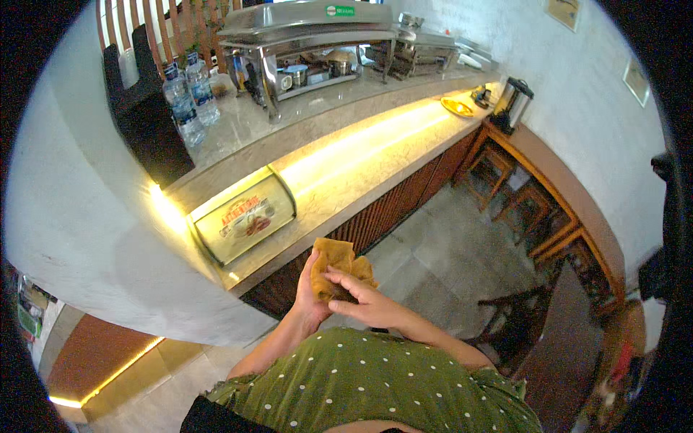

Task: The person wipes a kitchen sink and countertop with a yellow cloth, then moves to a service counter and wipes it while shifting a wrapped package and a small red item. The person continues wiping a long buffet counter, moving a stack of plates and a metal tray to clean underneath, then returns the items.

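Observation:
A folded yellow-brown cloth (pixel 333 254) is held up in front of my body, between both hands. My left hand (pixel 308 292) is closed around its left side, with the thumb along the edge. Over the front of the cloth lie the fingers of my right hand (pixel 368 304), its thumb lower down by the bottom edge. A loose fold bulges out on the right side. Beyond the hands, a box-shaped cream display (pixel 245 220) with a printed picture rests on the lit lower counter (pixel 346 169).
Chafing dishes (pixel 307 43) and water bottles (pixel 184 105) stand on the upper stone ledge. A yellow plate (pixel 457 107) and a dark dispenser (pixel 511 107) are at the counter's far end. Along the right wall runs a wooden bar table (pixel 570 180) with stools (pixel 485 173) beneath.

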Motion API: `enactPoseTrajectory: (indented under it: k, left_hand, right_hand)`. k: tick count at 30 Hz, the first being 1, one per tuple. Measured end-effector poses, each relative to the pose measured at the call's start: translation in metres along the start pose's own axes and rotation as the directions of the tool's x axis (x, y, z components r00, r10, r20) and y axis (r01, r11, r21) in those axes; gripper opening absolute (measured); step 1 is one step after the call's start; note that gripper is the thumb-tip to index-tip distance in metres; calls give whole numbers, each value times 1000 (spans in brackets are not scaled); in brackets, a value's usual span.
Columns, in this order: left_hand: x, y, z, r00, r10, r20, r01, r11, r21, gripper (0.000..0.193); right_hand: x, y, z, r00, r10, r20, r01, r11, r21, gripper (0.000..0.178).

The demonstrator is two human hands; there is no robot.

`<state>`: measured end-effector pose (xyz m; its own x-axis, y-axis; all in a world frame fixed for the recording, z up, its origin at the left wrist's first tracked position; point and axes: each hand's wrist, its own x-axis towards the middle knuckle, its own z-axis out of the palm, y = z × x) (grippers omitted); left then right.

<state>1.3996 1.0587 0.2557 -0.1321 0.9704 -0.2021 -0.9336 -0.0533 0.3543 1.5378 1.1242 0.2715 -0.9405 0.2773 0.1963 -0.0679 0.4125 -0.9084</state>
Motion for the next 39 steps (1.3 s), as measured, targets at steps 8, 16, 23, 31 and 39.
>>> enactPoseTrajectory:
  k: [8, 16, 23, 31, 39]
  left_hand:
    - [91, -17, 48, 984, 168, -65, -171, 984, -41, 55]
    - [152, 32, 72, 925, 372, -76, -363, 925, 115, 62]
    - [245, 90, 103, 840, 543, -9, -519, 808, 277, 66]
    - [353, 71, 132, 595, 803, -30, -684, 525, 506, 78]
    - [359, 97, 110, 507, 851, -134, -422, 381, 823, 57]
  right_hand:
    - [34, 31, -146, 932, -14, 363, -227, 757, 613, 47]
    - [103, 98, -211, 893, -12, 450, -323, 679, 659, 44]
    - [184, 124, -285, 935, 49, 351, -281, 706, 650, 42]
    - [275, 121, -349, 954, -124, 274, -15, 891, 455, 67]
    - [337, 144, -410, 777, -56, 627, -350, 789, 504, 61]
